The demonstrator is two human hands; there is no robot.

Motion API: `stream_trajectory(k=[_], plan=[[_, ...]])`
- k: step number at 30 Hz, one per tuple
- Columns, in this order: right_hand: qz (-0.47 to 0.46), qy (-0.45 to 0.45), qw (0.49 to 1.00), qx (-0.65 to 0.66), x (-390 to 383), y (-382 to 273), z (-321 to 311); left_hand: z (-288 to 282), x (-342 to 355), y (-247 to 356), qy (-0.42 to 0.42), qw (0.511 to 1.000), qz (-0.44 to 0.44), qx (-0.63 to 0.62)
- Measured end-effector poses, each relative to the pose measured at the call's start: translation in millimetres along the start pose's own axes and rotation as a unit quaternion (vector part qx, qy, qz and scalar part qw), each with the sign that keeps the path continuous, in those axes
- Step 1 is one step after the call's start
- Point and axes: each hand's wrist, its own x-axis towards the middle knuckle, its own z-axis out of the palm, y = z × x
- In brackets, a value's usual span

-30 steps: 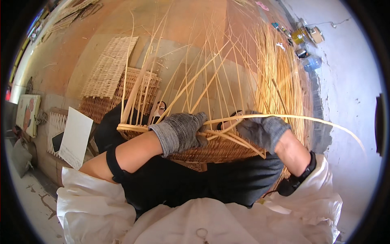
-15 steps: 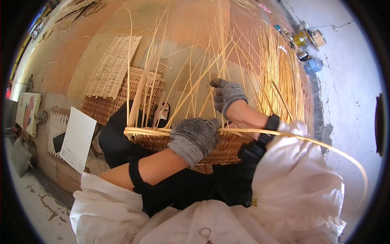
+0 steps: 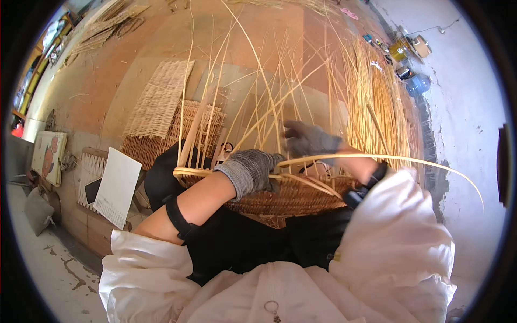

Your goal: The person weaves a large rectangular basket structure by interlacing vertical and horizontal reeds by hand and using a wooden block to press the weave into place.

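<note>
The brown woven piece (image 3: pixel 301 196) sits just in front of my black-clad lap (image 3: pixel 237 242), with thin stakes (image 3: pixel 261 70) rising from its pale rim (image 3: pixel 195 172). My gloved left hand (image 3: pixel 250 171) is closed over that rim, fingers clamped on a long cane (image 3: pixel 377 155) that arcs out to the right. My gloved right hand (image 3: pixel 312 141) is above the rim beside the stakes, too blurred to tell whether its fingers pinch anything. Beyond, on the floor (image 3: pixel 102 107), lie a cane bundle (image 3: pixel 371 97) and, leftward, woven panels (image 3: pixel 159 99)
</note>
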Motion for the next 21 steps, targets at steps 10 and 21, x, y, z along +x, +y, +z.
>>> stream_trajectory(k=[10, 21], plan=[[-0.016, 0.458, 0.794, 0.4, -146, -36, -28, 31, 8, -14, 0.21, 0.943, 0.141, 0.216], [0.058, 0.394, 0.679, 0.616, -164, 34, 5, 63, -78, 96, 0.586, 0.764, 0.268, 0.031]])
